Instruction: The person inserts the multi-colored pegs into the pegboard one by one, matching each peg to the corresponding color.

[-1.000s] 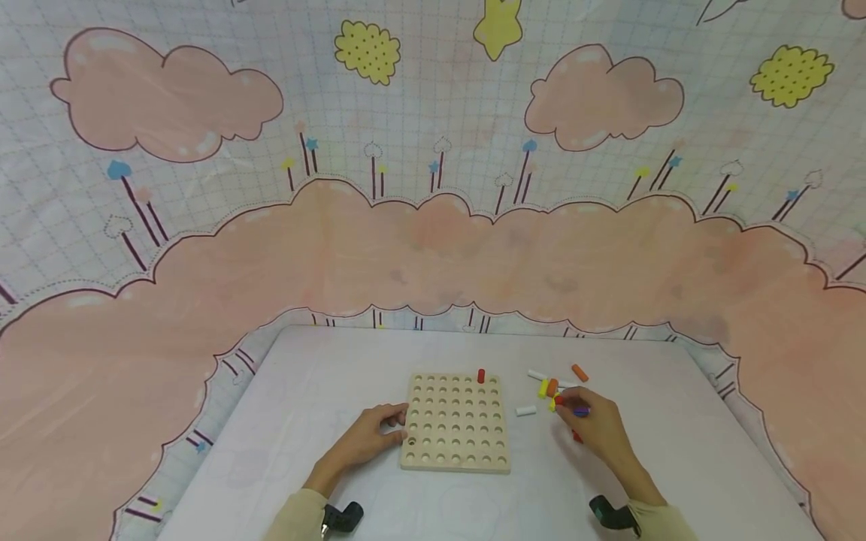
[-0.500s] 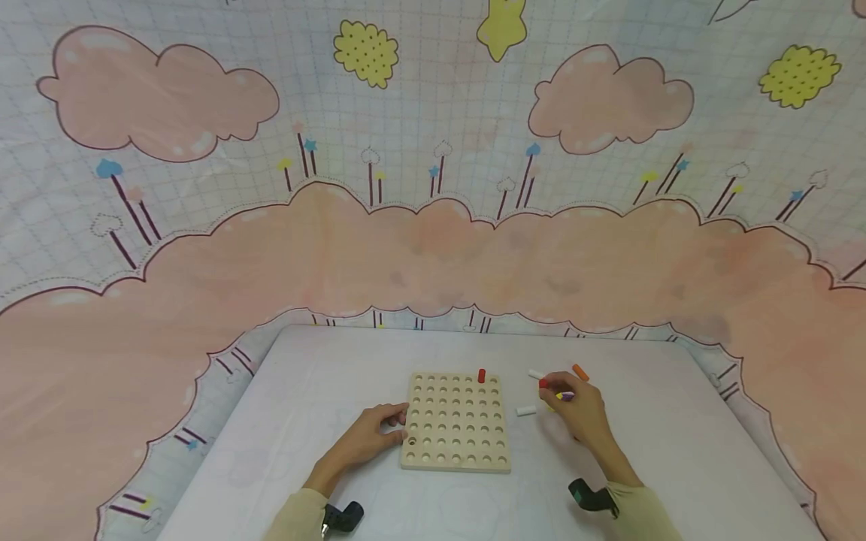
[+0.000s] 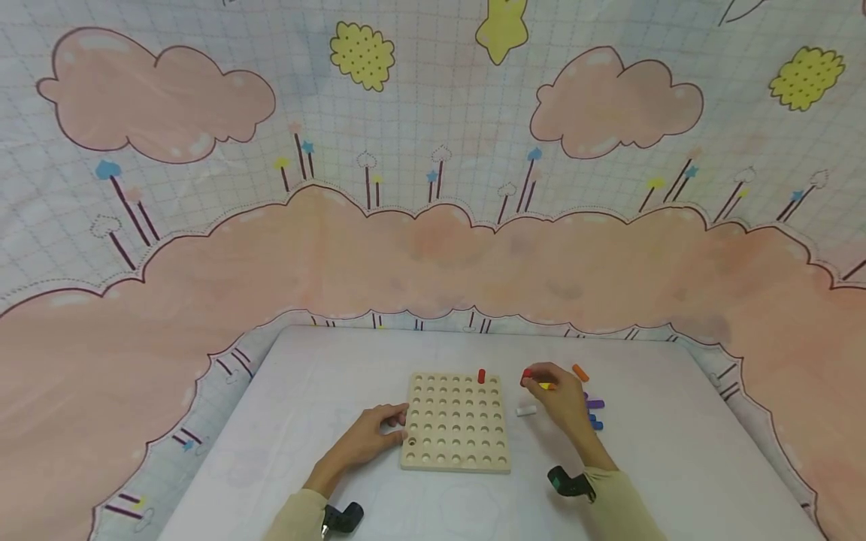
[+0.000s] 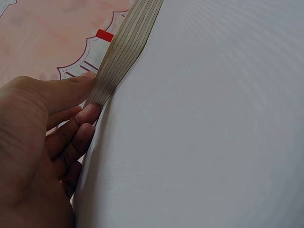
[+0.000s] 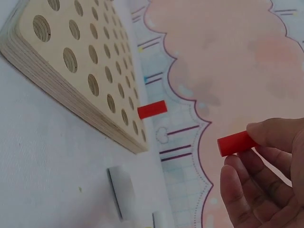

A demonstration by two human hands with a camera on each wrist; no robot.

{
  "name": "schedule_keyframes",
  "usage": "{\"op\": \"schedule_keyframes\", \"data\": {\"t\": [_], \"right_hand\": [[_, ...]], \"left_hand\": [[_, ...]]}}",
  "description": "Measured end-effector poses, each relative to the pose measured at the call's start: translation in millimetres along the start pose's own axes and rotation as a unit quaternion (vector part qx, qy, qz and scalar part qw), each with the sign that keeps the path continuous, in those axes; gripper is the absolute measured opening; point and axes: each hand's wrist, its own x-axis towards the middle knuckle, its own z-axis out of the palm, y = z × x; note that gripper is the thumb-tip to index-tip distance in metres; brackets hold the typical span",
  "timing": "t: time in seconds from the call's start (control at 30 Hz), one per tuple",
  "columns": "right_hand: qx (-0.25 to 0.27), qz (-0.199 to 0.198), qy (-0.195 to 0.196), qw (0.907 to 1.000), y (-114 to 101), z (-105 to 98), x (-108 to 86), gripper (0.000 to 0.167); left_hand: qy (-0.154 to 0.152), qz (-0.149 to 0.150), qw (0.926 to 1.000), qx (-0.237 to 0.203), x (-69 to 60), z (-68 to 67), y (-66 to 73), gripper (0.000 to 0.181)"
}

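Observation:
A square wooden pegboard [image 3: 456, 465] with rows of round holes lies on the white table. One red peg [image 3: 481, 376] stands in a hole of its far row, towards the right. My left hand [image 3: 368, 436] holds the board's left edge, thumb and fingertips against the layered wood side [image 4: 126, 45]. To the right of the board, my right hand [image 3: 560, 392] pinches another red peg [image 5: 232, 144] between thumb and fingers, apart from the board. Part of a yellow-orange peg [image 3: 547, 386] shows beneath the right hand. A white peg [image 3: 525, 411] lies between board and hand.
Beyond the right hand lies an orange peg [image 3: 580, 373]. Purple [image 3: 595, 404] and blue [image 3: 596, 425] pegs lie just right of the right wrist. A patterned cloth [image 3: 433, 263] with clouds rises behind the table [image 3: 338, 361].
My right hand has moved left, away from the loose pegs towards the board, carrying the red peg. Purple and blue pegs have come into view behind it. My left hand has stayed put.

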Motion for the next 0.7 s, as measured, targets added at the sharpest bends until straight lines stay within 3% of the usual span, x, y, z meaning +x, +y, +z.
{"op": "schedule_keyframes", "data": {"t": [0.37,0.7], "right_hand": [[0.038,0.008,0.001,0.9992,5.8,23.3,7.2,0.019],[0.015,-0.007,0.009,0.9998,6.2,42.4,14.5,0.018]], "left_hand": [[0.0,0.004,1.0,0.001,-0.7,1.7,-4.0,0.053],[0.003,0.002,1.0,-0.002,-2.4,3.3,-4.4,0.053]]}}
